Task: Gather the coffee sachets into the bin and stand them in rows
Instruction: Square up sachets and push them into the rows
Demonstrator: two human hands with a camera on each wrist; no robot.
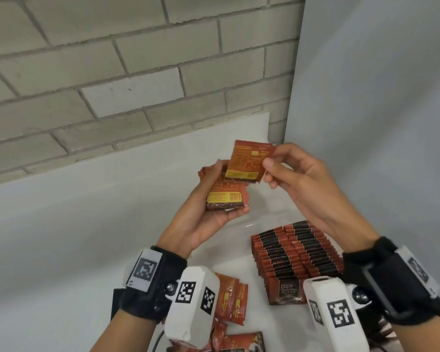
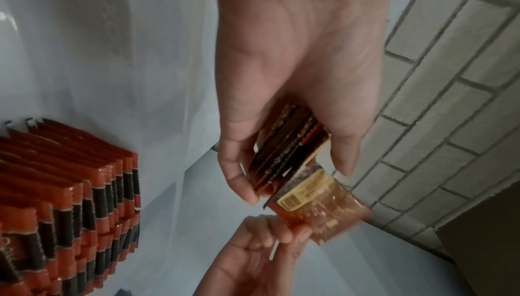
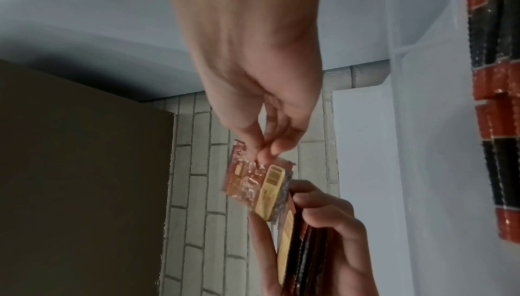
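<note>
Head view, left grip: the left hand (image 1: 208, 212) cradles a small stack of coffee sachets (image 1: 225, 196) in its palm, fingers curled round the edges, held up above the white table (image 1: 61, 237).
Head view, right grip: the right hand (image 1: 297, 179) pinches a single sachet (image 1: 249, 162) by its side edge between thumb and fingertips, its lower edge touching the top of the stack.
Head view, bin: the clear bin (image 1: 249, 226) shows only as a faint rim near the table's right edge; inside it stand the rows of sachets (image 1: 296, 252), two rows side by side, each too dense to count.
Head view, loose stock: a few loose sachets (image 1: 230, 298) lie flat at the near edge, at least four, partly hidden by the wrist cameras.
Left wrist view: the stack (image 2: 287, 151) sits edge-on between thumb and fingers, roughly eight sachets, blurred; the single sachet (image 2: 318, 203) meets its far end.
Right wrist view: thumb and fingertips (image 3: 270, 147) clamp the single sachet (image 3: 258, 187) at one edge; the other hand (image 3: 332, 234) holds the stack below.
Handling, judged: light, thin, flexible foil packets, likely slippery against one another; squeezing a squared stack by its long edges should keep it from fanning, and a lone one is best pinched at a sealed edge.
</note>
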